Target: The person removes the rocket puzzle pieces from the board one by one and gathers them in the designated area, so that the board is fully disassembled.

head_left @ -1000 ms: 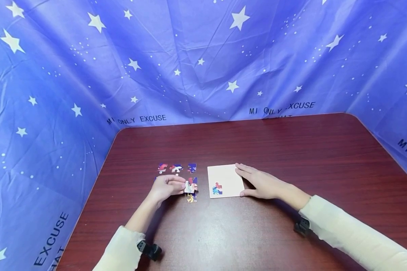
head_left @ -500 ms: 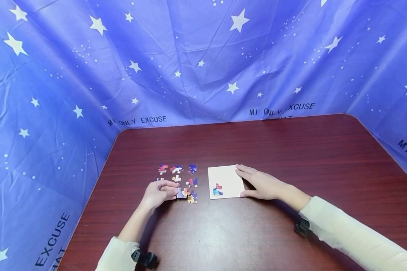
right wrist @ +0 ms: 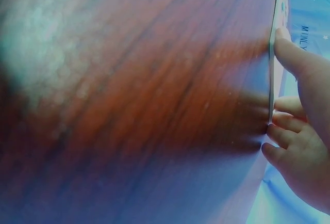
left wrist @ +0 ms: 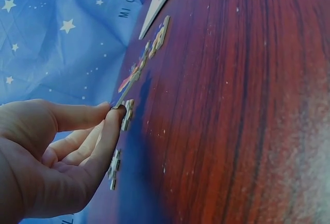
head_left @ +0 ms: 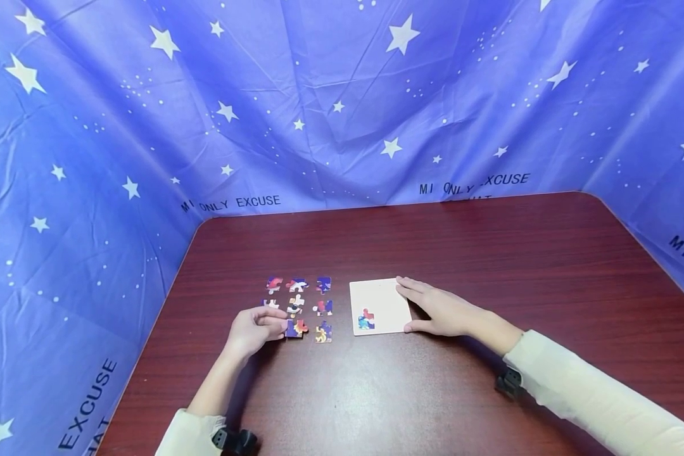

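My left hand (head_left: 254,330) pinches a jigsaw puzzle piece (head_left: 294,328) between thumb and fingers, low over the table. In the left wrist view the thumb and forefinger of that left hand (left wrist: 67,152) meet on the thin edge of the piece (left wrist: 127,90). Several loose puzzle pieces (head_left: 323,332) lie around it in rough rows. To their right is a pale square puzzle board (head_left: 384,304), with one colourful piece (head_left: 367,318) at its lower left corner. My right hand (head_left: 439,310) rests along the board's right side, its fingers and thumb extended onto the edge and corners.
The pieces and board lie on a dark red wood-grain table (head_left: 462,240). A blue star-patterned curtain (head_left: 342,95) hangs behind the table and at both sides. A dark wrist camera (head_left: 235,441) sits below the left wrist, another (head_left: 508,383) below the right.
My left hand has moved left with the puzzle piece, from above the right column of loose pieces to the middle of the nearest row. The right hand and the board have stayed in place.
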`<state>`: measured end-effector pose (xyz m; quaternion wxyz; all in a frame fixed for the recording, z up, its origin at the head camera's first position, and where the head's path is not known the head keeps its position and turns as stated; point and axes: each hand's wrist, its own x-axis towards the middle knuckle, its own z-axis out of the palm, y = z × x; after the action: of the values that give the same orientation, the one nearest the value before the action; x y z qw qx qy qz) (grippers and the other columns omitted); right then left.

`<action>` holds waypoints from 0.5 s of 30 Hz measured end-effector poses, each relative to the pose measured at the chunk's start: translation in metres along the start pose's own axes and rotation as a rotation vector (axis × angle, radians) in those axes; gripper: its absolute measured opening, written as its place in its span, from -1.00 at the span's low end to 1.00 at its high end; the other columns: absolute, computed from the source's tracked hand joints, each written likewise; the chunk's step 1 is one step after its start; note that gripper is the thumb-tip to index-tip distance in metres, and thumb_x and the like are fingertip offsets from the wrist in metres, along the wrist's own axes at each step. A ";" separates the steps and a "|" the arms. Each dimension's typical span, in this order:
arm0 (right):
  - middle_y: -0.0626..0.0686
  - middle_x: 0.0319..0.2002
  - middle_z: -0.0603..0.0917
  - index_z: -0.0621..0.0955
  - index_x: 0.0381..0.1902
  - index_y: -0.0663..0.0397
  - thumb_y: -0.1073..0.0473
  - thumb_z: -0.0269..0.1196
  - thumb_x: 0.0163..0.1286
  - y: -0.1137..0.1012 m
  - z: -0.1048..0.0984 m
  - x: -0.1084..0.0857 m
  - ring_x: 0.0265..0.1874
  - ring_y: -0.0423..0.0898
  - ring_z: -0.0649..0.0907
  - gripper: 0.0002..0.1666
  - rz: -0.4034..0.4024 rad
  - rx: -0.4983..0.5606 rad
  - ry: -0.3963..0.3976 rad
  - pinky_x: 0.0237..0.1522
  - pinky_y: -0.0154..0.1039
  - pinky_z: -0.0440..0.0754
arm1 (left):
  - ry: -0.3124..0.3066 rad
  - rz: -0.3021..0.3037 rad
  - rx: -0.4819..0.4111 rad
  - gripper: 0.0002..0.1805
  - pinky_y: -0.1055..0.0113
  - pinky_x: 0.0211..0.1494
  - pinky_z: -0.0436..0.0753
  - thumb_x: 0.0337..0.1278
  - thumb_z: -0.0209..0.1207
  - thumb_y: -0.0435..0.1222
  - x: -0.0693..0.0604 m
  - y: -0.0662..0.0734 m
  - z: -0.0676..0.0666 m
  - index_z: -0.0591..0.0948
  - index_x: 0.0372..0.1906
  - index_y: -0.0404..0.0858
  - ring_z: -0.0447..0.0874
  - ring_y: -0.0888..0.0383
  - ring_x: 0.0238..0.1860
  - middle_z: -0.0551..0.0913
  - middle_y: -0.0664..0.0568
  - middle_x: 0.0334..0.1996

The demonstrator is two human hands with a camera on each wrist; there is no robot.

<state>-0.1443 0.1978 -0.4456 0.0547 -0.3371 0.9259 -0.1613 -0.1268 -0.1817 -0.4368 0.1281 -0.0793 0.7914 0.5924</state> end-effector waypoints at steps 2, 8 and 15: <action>0.28 0.44 0.25 0.30 0.38 0.32 -0.13 0.32 0.23 0.000 0.000 0.000 0.42 0.17 0.30 -0.07 -0.001 0.001 -0.002 0.37 0.07 0.34 | -0.002 -0.004 -0.002 -0.72 0.35 -0.25 0.73 0.02 0.24 -0.55 -0.001 0.000 0.000 0.60 -0.11 -0.59 0.69 0.32 -0.45 0.77 -0.14 -0.39; 0.28 0.44 0.24 0.29 0.38 0.31 -0.13 0.31 0.23 0.000 -0.001 0.000 0.43 0.17 0.30 -0.06 -0.003 0.002 0.002 0.37 0.07 0.33 | -0.002 -0.019 -0.013 -0.72 0.35 -0.26 0.73 0.01 0.24 -0.55 -0.002 -0.001 0.000 0.60 -0.12 -0.59 0.69 0.31 -0.46 0.77 -0.13 -0.41; 0.28 0.44 0.25 0.30 0.37 0.32 -0.13 0.32 0.22 -0.001 -0.001 -0.001 0.42 0.17 0.30 -0.07 -0.003 -0.003 0.005 0.36 0.06 0.35 | 0.015 -0.022 0.011 -0.74 0.36 -0.29 0.73 -0.02 0.25 -0.55 -0.001 -0.002 0.002 0.61 -0.15 -0.57 0.69 0.31 -0.48 0.77 -0.11 -0.45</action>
<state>-0.1432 0.1978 -0.4441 0.0515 -0.3380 0.9259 -0.1608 -0.1249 -0.1804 -0.4394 0.1290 -0.0920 0.7947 0.5859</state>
